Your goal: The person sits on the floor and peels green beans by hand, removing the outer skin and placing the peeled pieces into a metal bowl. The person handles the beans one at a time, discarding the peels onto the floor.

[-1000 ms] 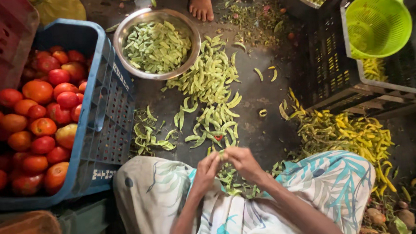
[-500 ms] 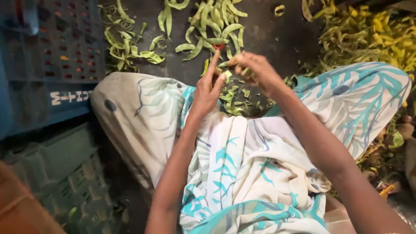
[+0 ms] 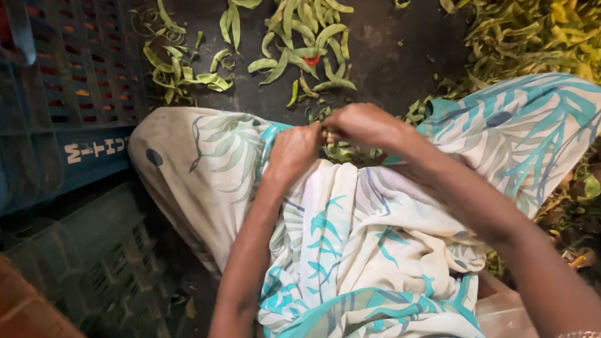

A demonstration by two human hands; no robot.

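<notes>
Noted at frame centre: left hand point(image 3: 298, 148) and right hand point(image 3: 363, 124) both pinched shut on bean point(image 3: 326, 135), above pods point(image 3: 351, 152) in lap.

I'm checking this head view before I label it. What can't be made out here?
- What the left hand and right hand pinch: covered by the fingers.
- Pods in the lap: mostly behind both hands.
- Blue crate: cut off by the left and top edges, contents unseen.
- Yellow pod heap: cut off at the top edge.

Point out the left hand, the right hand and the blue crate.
left hand point(image 3: 294, 151), head view, on the back of the hand.
right hand point(image 3: 363, 126), head view, on the knuckles.
blue crate point(image 3: 70, 99), head view, on its slotted side wall.
</notes>
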